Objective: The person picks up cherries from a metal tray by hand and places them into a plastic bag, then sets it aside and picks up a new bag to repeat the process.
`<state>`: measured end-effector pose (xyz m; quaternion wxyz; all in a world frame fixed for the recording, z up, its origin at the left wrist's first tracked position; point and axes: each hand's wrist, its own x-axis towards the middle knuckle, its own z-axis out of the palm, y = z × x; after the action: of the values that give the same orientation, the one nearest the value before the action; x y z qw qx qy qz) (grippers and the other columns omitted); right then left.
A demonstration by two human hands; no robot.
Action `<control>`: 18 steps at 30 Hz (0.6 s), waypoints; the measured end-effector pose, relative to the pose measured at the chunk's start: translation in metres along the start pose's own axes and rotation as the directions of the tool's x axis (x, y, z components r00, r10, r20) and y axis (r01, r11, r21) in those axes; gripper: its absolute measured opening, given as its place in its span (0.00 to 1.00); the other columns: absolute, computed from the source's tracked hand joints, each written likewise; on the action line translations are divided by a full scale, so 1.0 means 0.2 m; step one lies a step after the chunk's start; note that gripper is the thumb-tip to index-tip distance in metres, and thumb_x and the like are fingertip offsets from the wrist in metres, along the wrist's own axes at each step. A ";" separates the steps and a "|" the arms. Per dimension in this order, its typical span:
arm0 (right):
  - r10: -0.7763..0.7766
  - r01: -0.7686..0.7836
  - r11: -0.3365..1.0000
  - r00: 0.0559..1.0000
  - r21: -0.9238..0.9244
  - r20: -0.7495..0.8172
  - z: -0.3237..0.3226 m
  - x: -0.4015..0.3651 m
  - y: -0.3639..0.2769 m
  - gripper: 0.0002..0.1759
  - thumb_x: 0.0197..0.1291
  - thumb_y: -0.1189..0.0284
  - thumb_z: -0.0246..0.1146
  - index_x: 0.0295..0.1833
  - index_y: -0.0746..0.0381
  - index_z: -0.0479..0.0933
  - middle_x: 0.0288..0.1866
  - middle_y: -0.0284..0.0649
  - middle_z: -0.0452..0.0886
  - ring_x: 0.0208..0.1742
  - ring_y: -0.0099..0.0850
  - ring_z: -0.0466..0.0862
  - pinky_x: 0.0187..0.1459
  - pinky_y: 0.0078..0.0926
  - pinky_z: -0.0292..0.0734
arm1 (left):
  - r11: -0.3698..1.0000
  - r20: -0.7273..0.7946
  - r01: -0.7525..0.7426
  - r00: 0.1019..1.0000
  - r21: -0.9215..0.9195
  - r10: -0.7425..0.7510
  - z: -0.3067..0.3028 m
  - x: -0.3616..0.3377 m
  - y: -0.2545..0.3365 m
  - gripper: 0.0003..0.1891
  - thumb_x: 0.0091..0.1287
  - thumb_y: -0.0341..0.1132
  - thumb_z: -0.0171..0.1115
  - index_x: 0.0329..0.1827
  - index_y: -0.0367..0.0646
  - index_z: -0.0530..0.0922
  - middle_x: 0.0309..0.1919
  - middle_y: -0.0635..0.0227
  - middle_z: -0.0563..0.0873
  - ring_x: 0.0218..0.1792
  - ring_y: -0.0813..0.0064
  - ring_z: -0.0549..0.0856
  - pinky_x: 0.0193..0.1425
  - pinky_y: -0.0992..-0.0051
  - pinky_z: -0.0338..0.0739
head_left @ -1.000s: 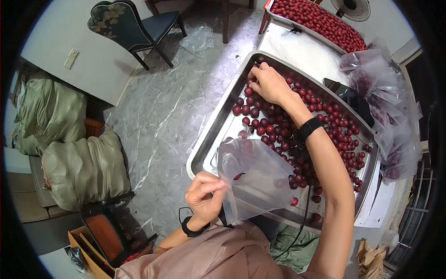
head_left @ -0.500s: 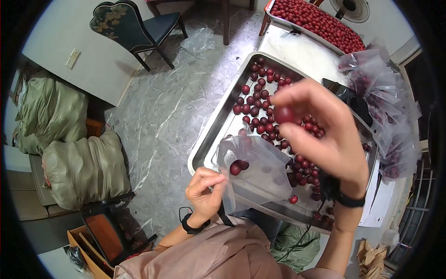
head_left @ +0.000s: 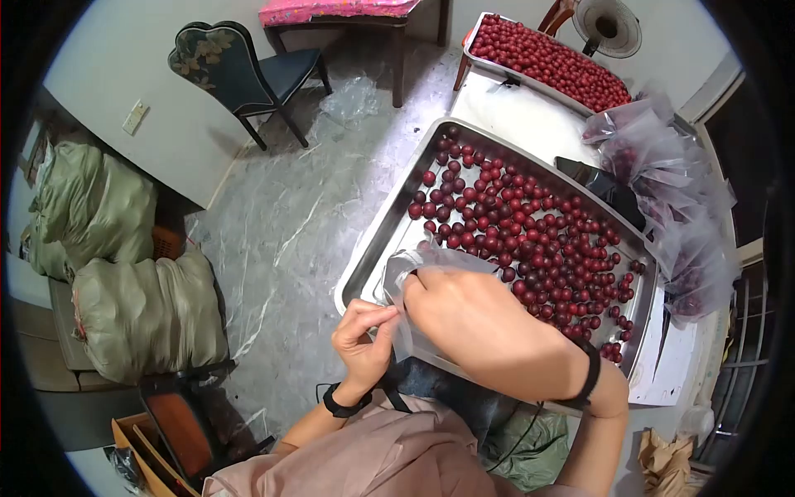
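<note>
A clear plastic bag (head_left: 396, 270) is held over the near left corner of a metal tray (head_left: 358, 263). My left hand (head_left: 367, 333) is closed, pinching the bag's edge between thumb and fingers. At the bag's mouth is my right hand (head_left: 476, 319), back upward and fingers curled downward. Its fingertips are hidden, so whatever they hold does not show. The right hand and forearm cover much of the bag and the tray's near side. Round dark red fruits (head_left: 530, 228), looking like small plums, lie loose across the tray.
Filled clear bags (head_left: 675, 199) are heaped right of the tray, beside a black object (head_left: 609, 189). Beyond stand a second fruit-filled tray (head_left: 546, 62) and a fan (head_left: 609, 25). A chair (head_left: 248, 70) and stuffed green sacks (head_left: 149, 311) are to the left.
My right hand has moved down and left from above the tray, with a fruit between its fingers, to the bag's mouth. My left hand keeps its pinch. The view has shifted slightly.
</note>
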<state>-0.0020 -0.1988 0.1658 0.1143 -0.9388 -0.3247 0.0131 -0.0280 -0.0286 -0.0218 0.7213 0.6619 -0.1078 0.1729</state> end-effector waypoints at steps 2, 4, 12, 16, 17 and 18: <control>-0.045 0.042 0.999 0.995 0.034 0.091 0.03 0.06 0.03 0.11 0.46 0.80 0.66 0.39 0.67 0.77 0.37 0.47 0.82 0.38 0.40 0.87 0.35 0.30 0.82 | 1.000 -0.002 0.008 1.000 0.005 -0.008 0.00 0.01 0.02 0.09 0.60 0.17 0.70 0.41 0.38 0.89 0.33 0.66 0.85 0.34 0.78 0.82 0.38 0.80 0.75; 0.006 -0.015 0.998 0.989 0.062 0.146 0.08 0.10 0.03 0.11 0.45 0.82 0.65 0.38 0.70 0.77 0.35 0.51 0.82 0.38 0.45 0.87 0.36 0.37 0.82 | 1.000 -0.004 0.016 1.000 0.009 -0.016 0.00 0.01 0.03 0.09 0.60 0.17 0.69 0.41 0.38 0.89 0.33 0.66 0.86 0.35 0.77 0.83 0.39 0.80 0.75; 0.021 0.065 0.949 0.964 0.310 -0.266 0.01 -0.02 0.07 0.09 0.60 0.80 0.64 0.47 0.67 0.79 0.38 0.45 0.83 0.39 0.46 0.85 0.39 0.38 0.80 | 0.997 0.011 0.069 0.998 0.036 -0.070 -0.02 0.06 0.05 0.10 0.60 0.18 0.68 0.43 0.38 0.89 0.34 0.67 0.86 0.37 0.78 0.82 0.43 0.80 0.75; 0.289 0.003 0.869 0.809 0.494 -0.512 -0.03 -0.13 0.13 0.11 0.62 0.84 0.57 0.49 0.67 0.80 0.39 0.47 0.81 0.39 0.41 0.85 0.41 0.35 0.79 | 0.996 0.037 0.086 0.996 -0.013 -0.086 -0.03 0.10 0.06 0.08 0.64 0.20 0.69 0.45 0.37 0.88 0.36 0.68 0.85 0.37 0.80 0.82 0.45 0.81 0.75; 0.387 -0.099 0.835 0.804 0.541 -0.451 0.00 -0.14 0.18 0.13 0.63 0.85 0.56 0.52 0.67 0.79 0.43 0.48 0.81 0.43 0.40 0.85 0.44 0.34 0.79 | 0.995 0.042 0.088 0.995 -0.051 -0.086 -0.03 0.10 0.06 0.08 0.66 0.21 0.68 0.45 0.37 0.88 0.36 0.68 0.85 0.38 0.81 0.81 0.45 0.81 0.75; 0.355 -0.060 0.848 0.802 0.526 -0.481 0.06 -0.14 0.22 0.15 0.63 0.84 0.55 0.54 0.66 0.79 0.44 0.48 0.81 0.44 0.41 0.84 0.46 0.35 0.79 | 0.990 0.060 0.108 0.993 -0.087 -0.103 -0.03 0.10 0.06 0.07 0.68 0.22 0.68 0.47 0.37 0.87 0.38 0.69 0.85 0.38 0.82 0.82 0.45 0.81 0.75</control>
<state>0.0026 -0.2469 0.1429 0.4342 -0.8712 -0.1539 -0.1695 -0.0143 -0.0197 -0.0041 0.7552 0.6381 -0.1003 0.1113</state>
